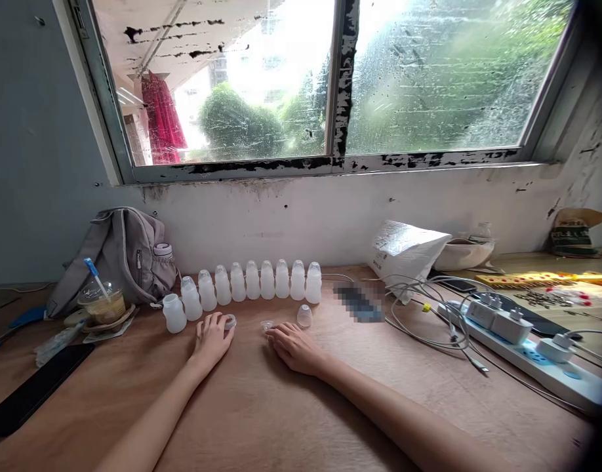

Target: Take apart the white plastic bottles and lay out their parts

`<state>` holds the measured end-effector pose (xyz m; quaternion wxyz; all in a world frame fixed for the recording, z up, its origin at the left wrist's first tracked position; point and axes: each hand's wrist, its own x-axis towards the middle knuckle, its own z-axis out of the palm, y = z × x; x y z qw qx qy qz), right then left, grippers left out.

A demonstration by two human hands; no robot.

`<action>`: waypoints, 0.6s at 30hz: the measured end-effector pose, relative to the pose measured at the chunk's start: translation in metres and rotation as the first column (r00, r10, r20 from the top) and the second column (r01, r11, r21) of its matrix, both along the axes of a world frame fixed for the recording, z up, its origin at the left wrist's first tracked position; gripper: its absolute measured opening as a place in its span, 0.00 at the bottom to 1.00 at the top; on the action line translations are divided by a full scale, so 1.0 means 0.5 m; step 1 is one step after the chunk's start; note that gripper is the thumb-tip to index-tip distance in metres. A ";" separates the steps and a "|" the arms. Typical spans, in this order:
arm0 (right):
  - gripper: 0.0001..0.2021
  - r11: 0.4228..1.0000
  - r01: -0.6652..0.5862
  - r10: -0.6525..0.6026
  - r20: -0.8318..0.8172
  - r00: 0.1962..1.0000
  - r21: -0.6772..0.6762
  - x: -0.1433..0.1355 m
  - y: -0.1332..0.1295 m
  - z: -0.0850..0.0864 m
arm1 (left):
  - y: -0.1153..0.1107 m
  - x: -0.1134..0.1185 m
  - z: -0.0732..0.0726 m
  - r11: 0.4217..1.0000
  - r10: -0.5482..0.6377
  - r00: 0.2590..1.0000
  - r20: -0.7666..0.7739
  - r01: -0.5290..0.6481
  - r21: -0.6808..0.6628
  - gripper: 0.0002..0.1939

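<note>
My left hand (pixel 214 337) is low over the table with its fingers closed at a clear screw ring (pixel 230 321). Just behind it stands a frosted white baby bottle (pixel 174 314) with an open neck and no cap. My right hand (pixel 294 347) rests on the wood, its fingertips pinching a small clear bottle teat (pixel 267 325). Behind that hand a translucent dome cap (pixel 304 316) stands on the tabletop. Several capped baby bottles (pixel 252 282) form a curved row beyond both hands.
To the left are a grey backpack (pixel 126 262), an iced drink cup (pixel 102 299) with a straw, and a black flat device (pixel 40 387). At right lie coiled white cables (pixel 419 321), a power strip (pixel 527 354) with chargers, and a white packet (pixel 404 252). A window wall closes the back.
</note>
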<state>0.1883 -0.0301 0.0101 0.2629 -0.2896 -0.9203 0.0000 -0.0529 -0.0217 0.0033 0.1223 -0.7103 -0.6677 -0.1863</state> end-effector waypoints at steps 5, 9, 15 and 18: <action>0.14 0.998 0.062 -0.062 -0.001 0.998 -0.018 -0.001 0.005 -0.008 | 0.005 -0.018 0.004 0.996 0.087 0.996 -0.013 -0.087 -0.009 0.16; 0.14 0.997 0.066 -0.065 0.018 0.998 -0.038 -0.004 0.002 -0.003 | 0.008 -0.025 0.003 0.995 0.104 0.994 -0.016 -0.104 0.001 0.16; 0.15 0.992 0.118 -0.118 0.015 0.993 -0.050 -0.005 0.006 -0.010 | 0.009 -0.025 0.002 0.994 0.106 0.994 -0.018 -0.107 -0.028 0.17; 0.16 0.989 0.133 -0.132 0.020 0.991 -0.065 -0.004 0.008 -0.012 | 0.008 -0.024 0.002 0.994 0.105 0.994 -0.019 -0.106 -0.039 0.17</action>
